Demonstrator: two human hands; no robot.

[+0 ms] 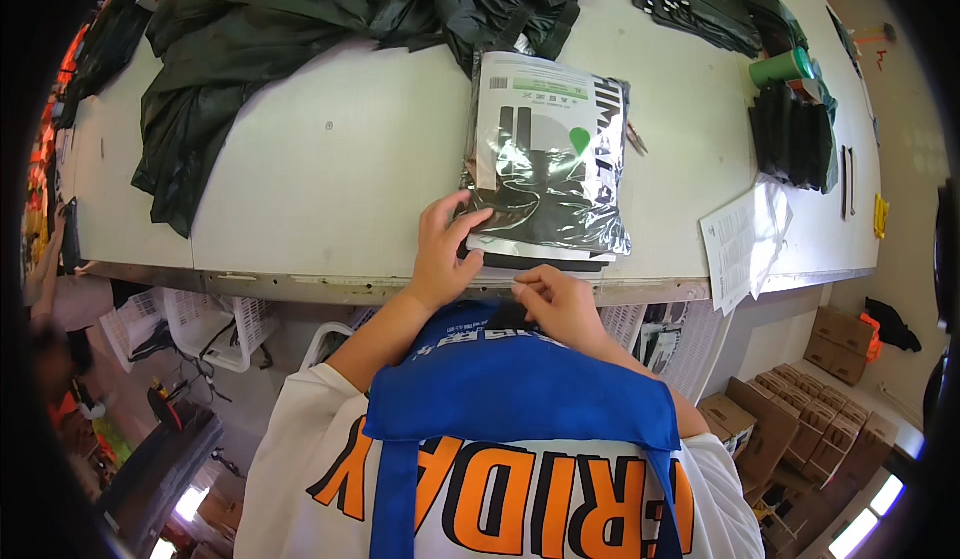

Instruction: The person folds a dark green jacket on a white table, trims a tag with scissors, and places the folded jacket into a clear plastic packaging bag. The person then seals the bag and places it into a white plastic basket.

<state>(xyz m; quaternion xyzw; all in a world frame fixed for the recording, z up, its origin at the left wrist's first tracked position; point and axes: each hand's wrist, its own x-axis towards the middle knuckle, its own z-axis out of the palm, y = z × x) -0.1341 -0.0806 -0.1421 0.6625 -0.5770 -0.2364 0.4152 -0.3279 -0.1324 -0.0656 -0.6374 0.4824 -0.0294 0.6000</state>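
A clear plastic package (pixel 560 149) with a black folded garment and a white printed insert lies near the table's front edge. Under its near end, the edges of more white and black layers show. My left hand (pixel 450 249) rests at the package's lower left corner, fingers apart and thumb and fingertips touching the plastic. Just off the table edge, in front of my blue apron (pixel 520 379), my right hand (pixel 558 304) is closed with its fingertips together. A dark patch (pixel 511 316) shows beside those fingertips; whether they hold it is unclear.
Dark green fabric (pixel 290 49) is heaped across the table's far left and middle. Small snips (pixel 636 139) lie right of the package. Folded black pieces (pixel 790 139), a green roll (pixel 780 67) and paper sheets (pixel 745 244) are at the right. White baskets (pixel 215 329) stand below; cardboard boxes (pixel 810 419) sit lower right.
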